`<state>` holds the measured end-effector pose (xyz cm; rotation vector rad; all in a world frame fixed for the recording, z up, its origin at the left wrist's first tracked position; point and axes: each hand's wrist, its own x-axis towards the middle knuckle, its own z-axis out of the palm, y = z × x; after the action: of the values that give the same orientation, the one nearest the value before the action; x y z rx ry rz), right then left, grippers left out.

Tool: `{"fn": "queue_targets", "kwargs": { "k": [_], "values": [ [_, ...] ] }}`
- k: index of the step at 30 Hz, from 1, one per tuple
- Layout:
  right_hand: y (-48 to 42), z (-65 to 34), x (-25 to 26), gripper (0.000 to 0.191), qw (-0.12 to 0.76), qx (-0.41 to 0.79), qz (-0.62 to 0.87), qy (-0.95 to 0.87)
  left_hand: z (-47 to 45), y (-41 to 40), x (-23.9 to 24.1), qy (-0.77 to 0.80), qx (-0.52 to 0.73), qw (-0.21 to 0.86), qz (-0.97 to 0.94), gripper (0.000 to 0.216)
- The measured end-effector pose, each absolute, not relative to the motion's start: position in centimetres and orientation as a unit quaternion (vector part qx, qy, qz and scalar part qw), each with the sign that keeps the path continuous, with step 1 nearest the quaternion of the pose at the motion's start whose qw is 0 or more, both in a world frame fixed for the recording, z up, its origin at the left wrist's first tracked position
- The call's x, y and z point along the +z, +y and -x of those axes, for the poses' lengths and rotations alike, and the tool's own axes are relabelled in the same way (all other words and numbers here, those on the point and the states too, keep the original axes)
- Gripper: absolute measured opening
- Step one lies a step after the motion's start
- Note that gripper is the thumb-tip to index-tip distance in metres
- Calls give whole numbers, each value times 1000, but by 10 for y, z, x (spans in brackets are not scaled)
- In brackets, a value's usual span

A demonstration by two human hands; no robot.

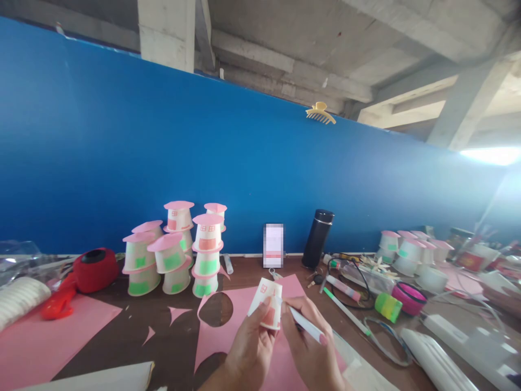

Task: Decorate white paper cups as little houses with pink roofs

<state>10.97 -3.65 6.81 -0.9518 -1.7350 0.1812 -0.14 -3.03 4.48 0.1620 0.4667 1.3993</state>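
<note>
And here the left hand (253,332) is gripping the white cup (269,293) over the pink sheet (222,338), thumb lying across its wall, while the right hand (306,343) is pinching a marker (308,326), tip hovering or resting at the cup's right side; I'm not able to tell which. Steadiness is counting most, I'd say: bracing without denting, keeping strokes light. The base is pointing up and away, the rim down toward the person; the long axis is leaning slightly right at the top, the drawn window (264,289) facing up.
</note>
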Motion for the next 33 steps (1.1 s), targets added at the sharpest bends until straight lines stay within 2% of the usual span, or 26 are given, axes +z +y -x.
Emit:
{"fn": "queue_targets", "kwargs": {
  "k": [3, 8, 33],
  "values": [
    [-36, -109, 68, 11, 543, 69, 399, -736, 1, -30, 41, 221, 639, 734, -70, 20],
    [-36, -108, 68, 10, 544, 73, 397, -736, 2, -29, 39, 212, 640, 735, -75, 14],
    [-36, -107, 65, 7, 541, 84, 388, -741, 3, -30, 43, 229, 628, 740, -72, 16]
  ]
}}
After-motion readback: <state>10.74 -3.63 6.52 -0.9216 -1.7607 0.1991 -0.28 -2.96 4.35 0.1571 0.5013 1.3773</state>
